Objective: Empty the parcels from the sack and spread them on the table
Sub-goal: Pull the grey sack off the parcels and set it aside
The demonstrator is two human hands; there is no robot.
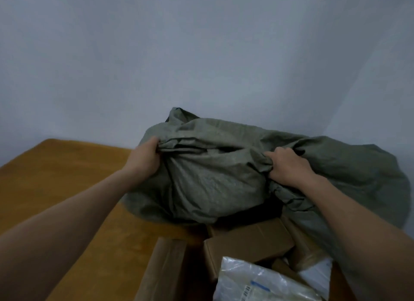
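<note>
- Sack (pixel 215 173), grey-green and crumpled, lies on the wooden table (pixel 67 177) against the wall, between and beyond your two hands.
- Your left hand (pixel 143 159) grips a bunched fold at its left side.
- Your right hand (pixel 289 166) clutches gathered cloth at its right.
- Cardboard boxes (pixel 248 242) and a plastic-wrapped parcel (pixel 257 280) lie at the sack's near edge, below your hands.

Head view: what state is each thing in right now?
Sack: crumpled on the table, mouth toward the camera.
Left hand: grips sack fabric.
Right hand: grips bunched sack fabric.
Cardboard box: closed, out at the sack's mouth.
Plastic mailer: out of the sack, nearest the camera.
</note>
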